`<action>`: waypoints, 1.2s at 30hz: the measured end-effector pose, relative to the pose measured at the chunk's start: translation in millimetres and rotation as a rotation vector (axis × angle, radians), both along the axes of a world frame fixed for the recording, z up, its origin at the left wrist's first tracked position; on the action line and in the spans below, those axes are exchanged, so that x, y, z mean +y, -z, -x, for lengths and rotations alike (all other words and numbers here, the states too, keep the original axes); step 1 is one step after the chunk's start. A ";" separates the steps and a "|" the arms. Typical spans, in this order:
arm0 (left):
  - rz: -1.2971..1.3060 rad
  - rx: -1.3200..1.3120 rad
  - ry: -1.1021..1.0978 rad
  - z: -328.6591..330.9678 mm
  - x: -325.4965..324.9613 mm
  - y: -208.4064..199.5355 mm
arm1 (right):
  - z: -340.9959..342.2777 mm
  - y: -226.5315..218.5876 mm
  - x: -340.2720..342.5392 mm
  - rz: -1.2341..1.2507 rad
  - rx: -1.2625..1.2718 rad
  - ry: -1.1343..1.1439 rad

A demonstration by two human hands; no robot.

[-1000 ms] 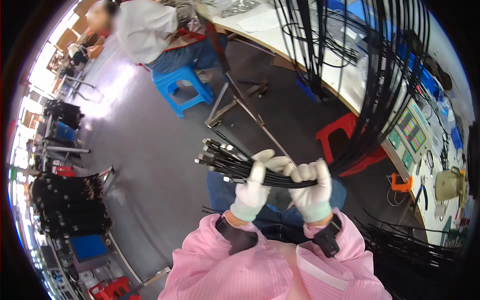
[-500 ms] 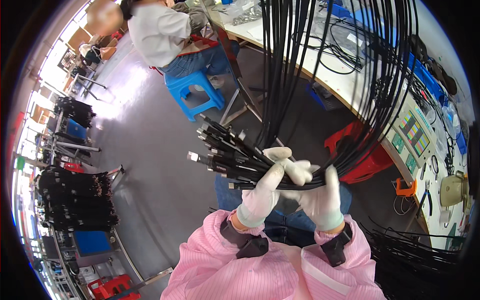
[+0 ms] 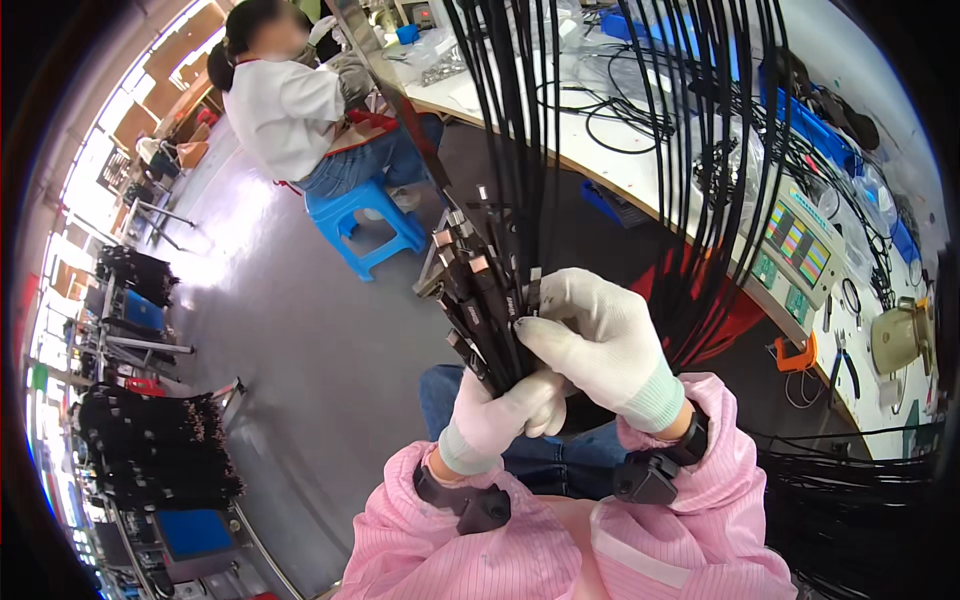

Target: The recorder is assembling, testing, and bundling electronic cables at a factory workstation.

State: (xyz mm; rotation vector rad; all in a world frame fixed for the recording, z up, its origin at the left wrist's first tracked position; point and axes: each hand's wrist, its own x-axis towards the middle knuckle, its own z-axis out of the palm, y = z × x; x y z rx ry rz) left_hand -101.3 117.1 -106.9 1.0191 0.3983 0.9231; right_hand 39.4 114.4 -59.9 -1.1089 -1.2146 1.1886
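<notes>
A bundle of black cables with metal-tipped connectors stands up in front of me, its ends pointing up and slightly left. Around the lower part of this bundle, my left hand is closed, in a white glove. My right hand, also gloved, presses thumb and fingers together on one cable connector at the bundle's right side. Long black cable lengths rise past the top of the view and come down behind my right hand, which hides part of them.
A white workbench along the right carries loose cables, a tester with a coloured screen, pliers and an orange clamp. Ahead, a person sits on a blue stool. Cable-laden racks stand left.
The connector ends have swung from pointing left to pointing up. My right hand has moved from the cable lengths onto a connector, while my left hand has shifted lower on the bundle.
</notes>
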 end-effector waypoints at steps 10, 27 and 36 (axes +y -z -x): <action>0.278 -0.206 0.169 8.8 2.3 -4.4 | 7.3 11.8 10.6 -0.020 0.457 -0.125; 0.316 -0.418 0.258 0.5 6.2 -0.1 | 2.1 2.8 9.8 0.019 0.579 -0.093; 0.236 -0.352 0.252 1.2 6.7 3.0 | 0.8 0.3 7.3 0.002 0.538 -0.112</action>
